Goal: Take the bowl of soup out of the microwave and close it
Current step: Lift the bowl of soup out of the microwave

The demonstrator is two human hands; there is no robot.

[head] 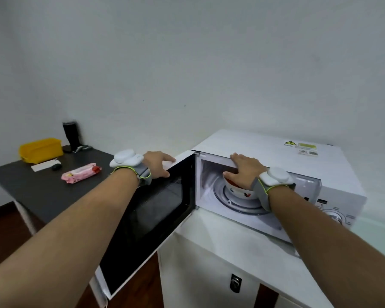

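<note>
Where the right hand reaches: right hand (pixel 246 170) is inside the open microwave (pixel 276 156), spread over the near rim of the bowl of soup (pixel 239 191), thumb at the left edge; whether the fingers have clamped on it I cannot tell.
Left hand: left hand (pixel 159 164) lies on the top edge of the swung-open door (pixel 156 207), fingers loosely extended, gripping nothing that shows.
Bowl position: sits on the glass turntable (pixel 236 204) in the cavity, not yet lifted by the look of it.
Handling: likely ceramic, so stiff, breakable and fairly heavy with liquid; probably hot, and the red soup would slosh if tilted.
Where to hold: I judge two opposite points of the rim, or rim and foot, kept level while clearing the low cavity roof.
Hidden: the bowl's far side and most of its contents are covered by the hand; soup level is unclear.
Cut off: the microwave's control panel is partly behind the right wrist band (pixel 273 181).
</note>
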